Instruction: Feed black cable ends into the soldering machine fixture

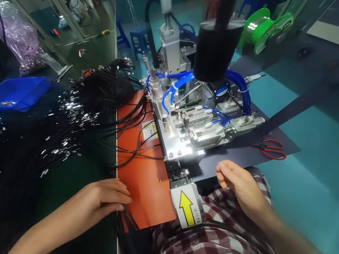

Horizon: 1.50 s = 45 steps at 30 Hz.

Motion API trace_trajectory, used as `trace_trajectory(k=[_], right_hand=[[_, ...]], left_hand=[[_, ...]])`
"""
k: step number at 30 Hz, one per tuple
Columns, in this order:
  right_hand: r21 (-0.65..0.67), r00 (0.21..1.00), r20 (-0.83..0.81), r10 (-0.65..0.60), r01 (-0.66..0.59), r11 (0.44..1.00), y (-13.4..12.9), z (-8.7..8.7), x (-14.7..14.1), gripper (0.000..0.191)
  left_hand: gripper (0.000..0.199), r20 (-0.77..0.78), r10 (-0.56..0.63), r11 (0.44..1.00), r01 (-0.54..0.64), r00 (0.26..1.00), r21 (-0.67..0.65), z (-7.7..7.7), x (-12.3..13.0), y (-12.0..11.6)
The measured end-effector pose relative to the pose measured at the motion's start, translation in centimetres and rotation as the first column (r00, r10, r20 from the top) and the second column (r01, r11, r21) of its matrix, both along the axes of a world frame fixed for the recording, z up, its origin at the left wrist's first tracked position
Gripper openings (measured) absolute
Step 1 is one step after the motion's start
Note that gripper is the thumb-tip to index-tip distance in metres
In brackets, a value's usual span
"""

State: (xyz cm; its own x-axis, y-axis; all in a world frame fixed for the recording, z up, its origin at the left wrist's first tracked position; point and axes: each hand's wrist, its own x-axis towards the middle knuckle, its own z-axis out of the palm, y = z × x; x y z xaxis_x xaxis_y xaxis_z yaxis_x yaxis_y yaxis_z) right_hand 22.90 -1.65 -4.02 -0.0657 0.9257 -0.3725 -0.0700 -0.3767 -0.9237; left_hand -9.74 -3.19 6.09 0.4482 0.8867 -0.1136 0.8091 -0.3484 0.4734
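My left hand (108,197) rests at the edge of the orange sheet (147,196), its fingers closed on thin black cables (130,220) that hang down toward my lap. Just right of the machine's front end, my right hand (235,179) is curled with thumb against fingers; whatever it may hold is hidden. Between the hands lies a white feed guide (189,219) with a yellow arrow. Behind it stands a metal machine (173,141) with blue air tubes. Several black cables (137,152) cross the orange sheet into the machine's left side.
Red-handled pliers or cutters (273,150) lie on the dark plate at right. A green wire spool (259,29) sits behind. Heaps of black cables (99,93) with shiny ends cover the left table, near a blue tray (14,94). A black cylinder (217,49) hangs above the machine.
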Motion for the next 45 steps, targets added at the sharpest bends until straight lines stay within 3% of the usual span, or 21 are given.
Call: trace_trajectory(k=[1,4,6,9,12,14,16,18,20,22,25,28,34,37,40,43,44,45], right_hand=[[0.001,1.000,0.000,-0.007,0.007,1.000,-0.1,0.1,0.1,0.028],[0.014,1.000,-0.008,-0.013,0.013,1.000,-0.2,0.6,0.2,0.028],[0.032,1.000,-0.012,0.002,-0.001,1.000,-0.4,1.1,-0.2,0.027],[0.065,0.995,-0.025,0.092,-0.090,0.994,-0.9,1.9,-1.1,0.018],[0.155,0.961,-0.105,0.256,-0.239,0.959,-1.8,2.7,-1.8,0.033],[0.230,0.918,-0.171,0.358,-0.316,0.920,-2.4,3.0,-2.1,0.019],[0.293,0.892,-0.161,0.422,-0.365,0.884,-2.9,3.3,-2.5,0.009],[0.348,0.893,-0.048,0.448,-0.405,0.846,-3.1,3.4,-2.8,0.017],[0.394,0.890,0.103,0.443,-0.446,0.804,-3.3,3.5,-3.0,0.021],[0.404,0.867,0.227,0.444,-0.499,0.767,-3.3,3.5,-2.9,0.019],[0.393,0.815,0.361,0.454,-0.574,0.718,-3.5,3.4,-2.2,0.014],[0.382,0.794,0.412,0.447,-0.595,0.707,-3.7,2.9,-1.3,0.012],[0.317,0.803,0.411,0.432,-0.571,0.758,-4.0,2.1,-0.9,0.016],[0.222,0.783,0.322,0.532,-0.609,0.762,-4.1,2.9,-1.0,0.022],[0.021,0.747,0.092,0.659,-0.663,0.749,-4.2,4.1,-0.8,0.029],[-0.084,0.713,-0.194,0.674,-0.696,0.713,-4.3,5.0,-0.4,0.037],[-0.080,0.700,-0.280,0.657,-0.699,0.710,-4.2,5.2,-0.3,0.040],[-0.068,0.688,-0.349,0.637,-0.696,0.715,-4.1,5.3,-0.3,0.043]], left_hand=[[0.023,0.048,-0.032,0.993,0.037,0.998,-0.112,0.4,-0.4,0.5],[0.020,0.251,0.190,0.980,-0.169,0.949,-0.104,0.6,0.1,1.0],[0.019,0.355,0.275,0.961,-0.251,0.894,-0.111,-0.2,2.1,0.5],[0.021,0.416,0.278,0.948,-0.176,0.866,-0.266,-1.5,6.1,-0.9],[0.022,0.387,0.207,0.932,-0.061,0.898,-0.357,-1.9,8.1,-1.3],[0.022,0.380,0.161,0.959,-0.052,0.911,-0.280,-1.6,7.3,-0.4],[0.023,0.344,0.201,0.979,-0.200,0.917,-0.037,-1.1,5.0,1.4],[0.022,0.248,0.320,0.891,-0.380,0.914,0.249,-0.7,2.1,3.6],[0.029,0.012,0.379,0.843,-0.351,0.925,0.408,-0.6,-0.6,5.8],[0.038,-0.257,0.285,0.908,-0.174,0.923,0.381,-0.7,-2.7,7.5],[0.039,-0.348,0.162,0.960,-0.066,0.923,0.272,-1.0,-4.3,9.1],[0.029,-0.368,0.150,0.968,-0.060,0.918,0.245,-1.0,-4.2,9.6],[0.030,-0.337,0.273,0.930,-0.158,0.901,0.331,-1.2,-2.0,8.9],[0.029,-0.314,0.296,0.921,-0.182,0.902,0.346,-1.4,-1.6,8.5],[0.033,-0.282,0.330,0.902,-0.213,0.901,0.375,-1.0,-1.0,7.5],[0.043,-0.239,0.435,0.799,-0.250,0.868,0.547,0.3,1.6,4.4],[0.039,-0.197,0.367,0.814,-0.211,0.909,0.542,0.8,3.0,3.0],[0.034,-0.131,0.224,0.868,-0.137,0.966,0.477,1.2,4.6,1.6]])
